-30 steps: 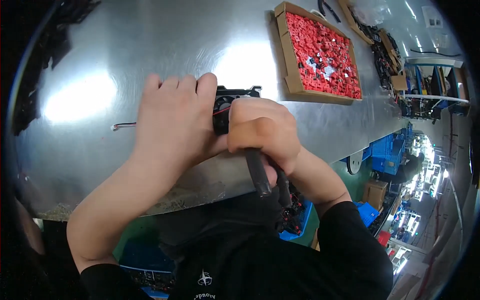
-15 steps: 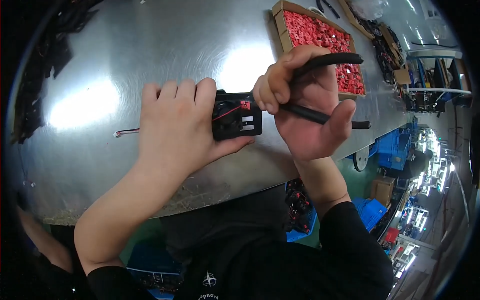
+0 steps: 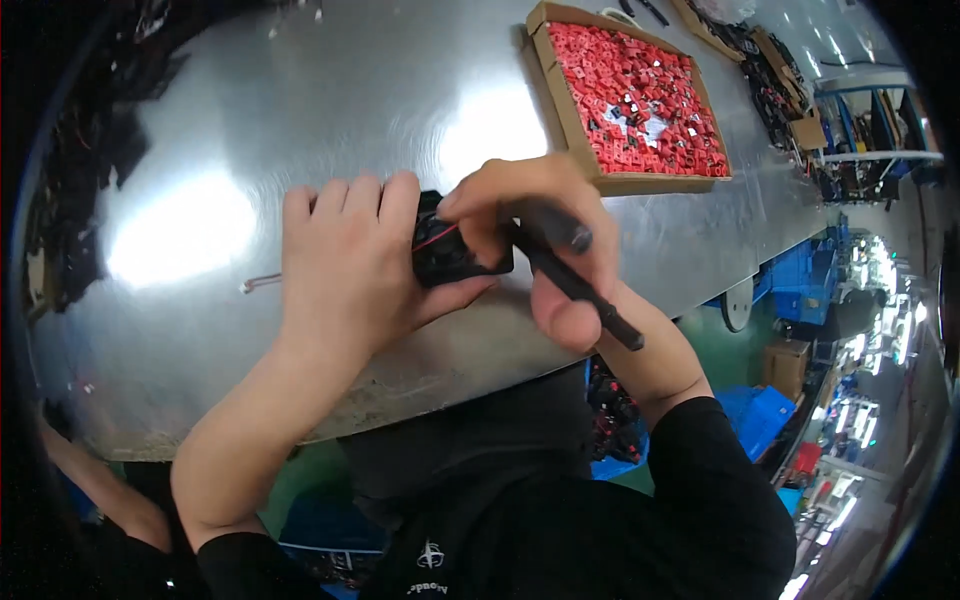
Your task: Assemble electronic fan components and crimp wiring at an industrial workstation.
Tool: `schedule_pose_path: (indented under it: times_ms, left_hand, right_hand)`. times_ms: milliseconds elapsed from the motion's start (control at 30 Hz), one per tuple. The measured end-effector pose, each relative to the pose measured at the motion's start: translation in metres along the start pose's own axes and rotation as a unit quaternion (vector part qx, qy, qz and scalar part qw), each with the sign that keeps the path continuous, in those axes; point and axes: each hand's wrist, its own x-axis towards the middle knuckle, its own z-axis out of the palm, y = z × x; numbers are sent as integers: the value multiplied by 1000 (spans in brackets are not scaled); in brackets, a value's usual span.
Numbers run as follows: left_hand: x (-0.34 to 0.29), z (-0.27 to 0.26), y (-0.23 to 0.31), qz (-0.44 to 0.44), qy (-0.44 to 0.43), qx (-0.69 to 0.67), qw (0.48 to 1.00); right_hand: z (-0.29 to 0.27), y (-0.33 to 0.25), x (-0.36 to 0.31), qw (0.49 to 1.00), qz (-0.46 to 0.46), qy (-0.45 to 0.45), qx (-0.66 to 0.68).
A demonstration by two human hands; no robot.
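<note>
My left hand (image 3: 345, 255) is wrapped over a black plastic housing (image 3: 445, 268) on the metal table, its thumb along the near edge. A red wire (image 3: 437, 237) crosses the top of this part. A thin cable with a small white connector (image 3: 247, 287) comes out at the left of the hand. In my right hand (image 3: 550, 195) is a hand tool with two black handles (image 3: 590, 300), apparently pliers. Its head is hidden by the fingers, and the hand is partly blurred. Those fingertips reach over the right end of the housing.
An open cardboard box (image 3: 650, 185) of small red parts stands at the far right of the table (image 3: 400, 385). Blue bins (image 3: 755, 415) are on the floor to the right. Another person's arm (image 3: 110, 490) shows at the lower left. Dark parts lie along the left edge.
My right hand has moved left and down onto the housing and turned, so the tool's handles now point toward me. The left hand keeps its hold, with the housing slightly further left in view.
</note>
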Motion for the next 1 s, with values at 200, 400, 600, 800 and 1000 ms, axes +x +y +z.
schedule_pose_path:
  times_ms: [200, 400, 600, 800, 1000]
  left_hand:
    - [18, -13, -7, 116, -50, 4, 992]
    - [23, -19, -14, 277, -68, 53, 957]
    - [22, -18, -27, 151, 62, 46, 985]
    - [1, -22, 8, -72, 29, -76, 994]
    - [24, -20, -56, -164, 15, -214, 963]
  right_hand:
    - [-26, 8, -2, 974, -9, 138, 179]
    - [-36, 33, 4, 958, 37, 239, 155]
    - [-28, 43, -5, 973, -16, 229, 39]
    - [-30, 21, -3, 981, -100, 144, -82]
    - [-23, 18, 6, 949, -273, -71, -141]
